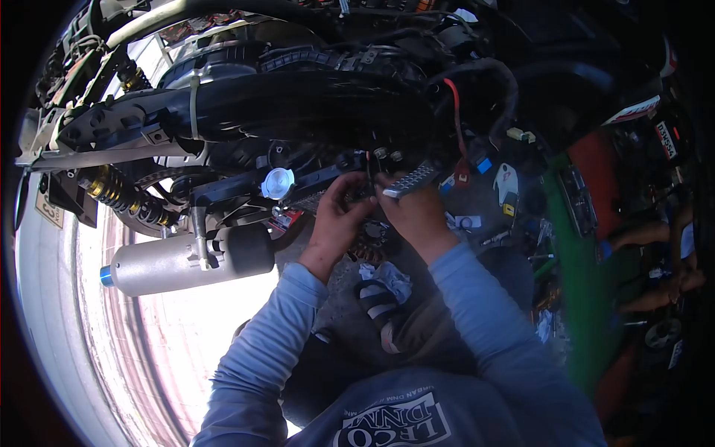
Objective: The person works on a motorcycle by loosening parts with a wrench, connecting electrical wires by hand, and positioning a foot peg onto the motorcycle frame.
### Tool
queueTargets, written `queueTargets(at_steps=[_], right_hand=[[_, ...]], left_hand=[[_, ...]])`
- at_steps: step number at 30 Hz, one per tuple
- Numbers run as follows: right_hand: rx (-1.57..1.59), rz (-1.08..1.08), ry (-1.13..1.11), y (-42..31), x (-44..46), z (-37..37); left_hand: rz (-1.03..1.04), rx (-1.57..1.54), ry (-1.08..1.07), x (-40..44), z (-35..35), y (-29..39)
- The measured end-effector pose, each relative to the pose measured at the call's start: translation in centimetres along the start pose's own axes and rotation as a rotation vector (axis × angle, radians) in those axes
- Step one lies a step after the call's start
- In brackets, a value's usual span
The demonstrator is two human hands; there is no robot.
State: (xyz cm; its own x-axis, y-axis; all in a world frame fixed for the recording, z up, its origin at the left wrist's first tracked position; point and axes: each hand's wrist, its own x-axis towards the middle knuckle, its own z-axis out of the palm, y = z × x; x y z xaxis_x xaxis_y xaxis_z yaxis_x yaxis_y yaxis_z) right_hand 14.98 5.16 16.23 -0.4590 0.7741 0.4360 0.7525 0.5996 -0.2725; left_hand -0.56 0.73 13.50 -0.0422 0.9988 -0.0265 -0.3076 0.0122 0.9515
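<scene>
Both my hands are at the underside of a motorcycle with a black frame (pixel 298 104). My left hand (pixel 342 212) has its fingers curled together beside a dark, thin part; what they pinch is too small to make out. Close on its right, my right hand (pixel 417 212) is closed around a tool with a ridged silver metal handle (pixel 410 181), which sticks out above the knuckles. The fingertips of the two hands nearly meet. A round, clear-white cap (pixel 278 183) lies left of my left hand, on the engine side.
A grey exhaust muffler (pixel 194 261) and a gold-black shock absorber (pixel 119 195) are at the left. A red cable (pixel 456 112) hangs at upper right. Crumpled white paper (pixel 391 279) lies below my hands. Another person's arms (pixel 644 237) show at far right.
</scene>
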Motion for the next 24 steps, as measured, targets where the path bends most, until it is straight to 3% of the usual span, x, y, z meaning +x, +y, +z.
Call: queueTargets(at_steps=[6,11,15,16,20,24], right_hand=[[0.184,0.048,0.161,-0.3,-0.4,0.5],[0.224,0.016,0.358,0.2,-1.3,2.1],[0.508,0.467,0.262,-1.2,-1.8,2.1],[0.508,0.469,0.263,-1.3,-1.8,2.5],[1.345,0.793,0.378,-0.7,-2.4,5.4],[1.580,0.713,0.479,-1.6,-2.3,4.3]], left_hand=[[0.054,0.055,0.011,0.7,0.0,-0.7],[0.037,0.280,0.121,0.8,0.9,-0.1],[-0.006,0.271,0.177,1.2,0.8,-0.9],[-0.007,0.272,0.175,1.3,0.8,-0.9],[0.034,0.265,0.143,1.1,0.4,-0.8],[0.045,0.217,0.076,1.2,-0.2,-0.7]])
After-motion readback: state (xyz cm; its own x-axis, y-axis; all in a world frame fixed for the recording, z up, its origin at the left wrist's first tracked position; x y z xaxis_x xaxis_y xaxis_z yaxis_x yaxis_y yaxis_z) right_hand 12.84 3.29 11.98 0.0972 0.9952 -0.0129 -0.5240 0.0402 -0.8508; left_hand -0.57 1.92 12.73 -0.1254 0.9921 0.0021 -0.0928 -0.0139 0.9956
